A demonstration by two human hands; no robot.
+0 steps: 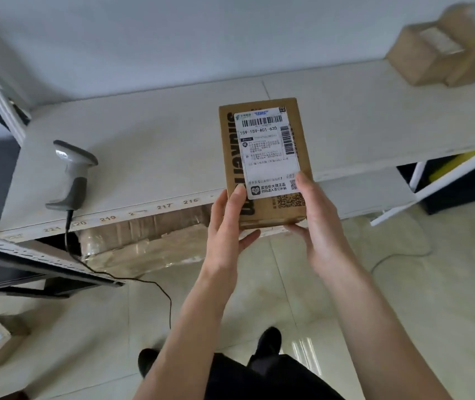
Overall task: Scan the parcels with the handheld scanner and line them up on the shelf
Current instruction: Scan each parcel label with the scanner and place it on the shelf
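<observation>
Two hands hold one cardboard parcel (265,163) by its near end, label up, over the front edge of the white shelf (149,157): the left hand (226,223) has its thumb on the top face and fingers curled beneath, and the right hand (321,223) clamps the opposite corner the same way. Its shipping label (268,151) faces the camera, barcodes uncovered, though the right thumb lies on the label's lower corner near a small square code. The handheld scanner (73,176) stands upright on the shelf, well apart to the left, its cable (120,278) trailing off the edge to the floor. To do this step well, I would shift the parcel's weight into the right hand, free the left to fetch the scanner, and keep the label flat and unshaded. Further parcels (444,50) sit blurred at the shelf's far right, likely the row to join.
</observation>
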